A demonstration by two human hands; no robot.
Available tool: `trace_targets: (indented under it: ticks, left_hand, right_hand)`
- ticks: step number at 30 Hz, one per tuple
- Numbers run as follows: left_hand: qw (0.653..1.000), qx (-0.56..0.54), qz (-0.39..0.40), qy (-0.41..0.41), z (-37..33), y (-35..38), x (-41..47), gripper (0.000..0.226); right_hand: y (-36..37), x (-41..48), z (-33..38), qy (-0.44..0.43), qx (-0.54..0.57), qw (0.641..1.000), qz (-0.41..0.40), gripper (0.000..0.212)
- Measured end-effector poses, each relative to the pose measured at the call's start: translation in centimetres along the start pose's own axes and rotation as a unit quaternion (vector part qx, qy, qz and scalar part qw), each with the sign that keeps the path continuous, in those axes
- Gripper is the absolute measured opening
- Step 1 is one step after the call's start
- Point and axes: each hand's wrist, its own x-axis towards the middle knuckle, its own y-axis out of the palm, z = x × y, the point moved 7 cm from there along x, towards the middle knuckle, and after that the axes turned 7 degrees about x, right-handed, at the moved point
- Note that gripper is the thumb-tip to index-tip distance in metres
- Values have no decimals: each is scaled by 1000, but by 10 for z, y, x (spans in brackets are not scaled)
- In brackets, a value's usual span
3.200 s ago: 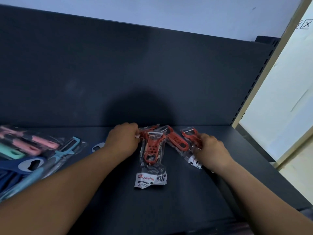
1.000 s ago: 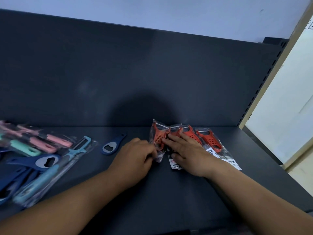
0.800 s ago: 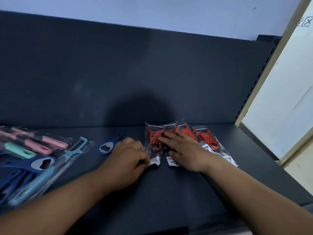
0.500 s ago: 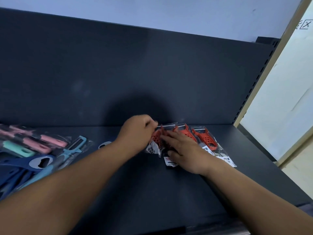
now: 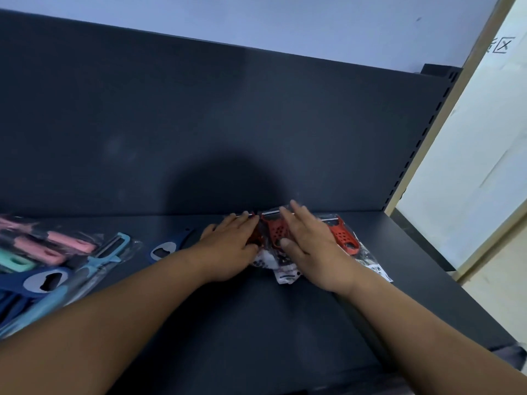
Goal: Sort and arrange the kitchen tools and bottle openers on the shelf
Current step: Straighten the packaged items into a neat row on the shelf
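Note:
Three red peelers in clear bags lie side by side at the back of the dark shelf (image 5: 285, 323). My left hand (image 5: 231, 249) lies flat on the leftmost bag, which it mostly hides. My right hand (image 5: 308, 243) presses flat, fingers straight, on the middle red peeler (image 5: 275, 230). The third red peeler (image 5: 343, 236) lies uncovered to the right of that hand. A dark blue bottle opener (image 5: 168, 248) lies alone just left of my left forearm.
At the far left is a pile of bagged tools: pink ones (image 5: 68, 243), a mint one (image 5: 14, 262), a light blue peeler (image 5: 111, 249) and a dark blue bottle opener (image 5: 40, 280). The shelf's back panel (image 5: 256, 132) stands behind. The right upright (image 5: 422, 138) bounds the shelf.
My left hand came down from its raised reach and now lies flat on the leftmost red bag. My right hand slid slightly back over the middle one. The red bags sit closer together.

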Motion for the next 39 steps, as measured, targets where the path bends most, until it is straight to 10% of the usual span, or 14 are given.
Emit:
trace_targets:
  ticks: [14, 39]
  left_hand:
    - [994, 78, 45, 69, -59, 17, 26, 60]
    - [993, 76, 34, 82, -96, 18, 49, 62]
  right_hand:
    - [-13, -22, -94, 244, -104, 963, 56, 69]
    - [-26, -17, -126, 214, -108, 970, 36, 59]
